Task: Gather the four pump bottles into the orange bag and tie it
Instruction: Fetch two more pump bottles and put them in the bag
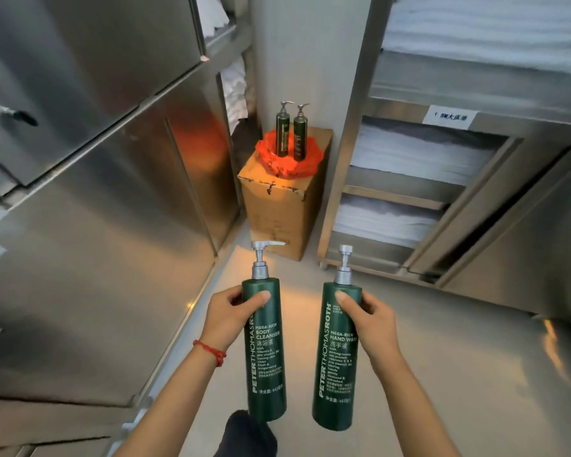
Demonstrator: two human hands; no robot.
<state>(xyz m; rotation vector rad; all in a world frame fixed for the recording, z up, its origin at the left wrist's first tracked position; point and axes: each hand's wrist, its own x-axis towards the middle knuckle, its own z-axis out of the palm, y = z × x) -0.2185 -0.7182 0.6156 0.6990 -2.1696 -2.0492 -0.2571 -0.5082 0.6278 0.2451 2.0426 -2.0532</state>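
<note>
My left hand (229, 316) grips a tall dark green pump bottle (266, 351) labelled body cleanser, held upright near its top. My right hand (371, 319) grips a matching green pump bottle (337, 364) labelled hand wash, also upright. Farther ahead, an orange bag (271, 156) lies rolled open on top of a cardboard box (281, 209). Two more green pump bottles (283, 135) (299, 138) stand upright inside the bag, side by side. Both hands are well short of the box.
Steel cabinets (89, 159) line the left side. A steel shelf rack (409, 179) with folded white linen stands on the right. The cardboard box sits in the far corner between them. A grey floor (442, 374) runs along the narrow aisle; my dark shoe (248, 433) shows below.
</note>
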